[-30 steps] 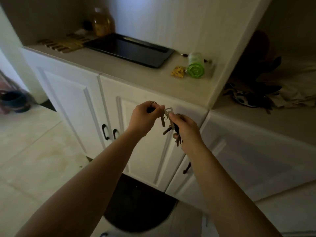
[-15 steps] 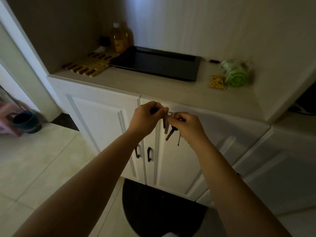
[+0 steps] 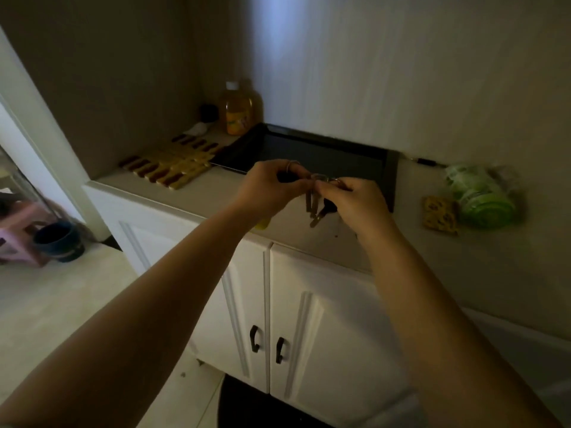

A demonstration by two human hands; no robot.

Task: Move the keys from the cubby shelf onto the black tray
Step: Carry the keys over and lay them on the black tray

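A bunch of keys (image 3: 315, 202) hangs from a ring pinched between both my hands, just above the front edge of the black tray (image 3: 327, 152). My left hand (image 3: 268, 189) grips the ring's left side along with a dark fob. Gripping the right side is my right hand (image 3: 361, 202). Several metal keys dangle below my fingers over the counter. The tray lies flat on the cabinet top (image 3: 197, 193) against the back wall, and its inside looks bare.
A wooden slatted trivet (image 3: 173, 163) lies left of the tray, with an orange-liquid bottle (image 3: 238, 111) behind it. A green roll (image 3: 482, 196) and a yellow sponge piece (image 3: 440, 215) sit to the right. Cabinet doors with black handles (image 3: 267, 344) are below.
Both hands carried the keys up and forward, from in front of the cabinet doors to above the tray's front edge. The view has turned left and drawn closer to the counter.
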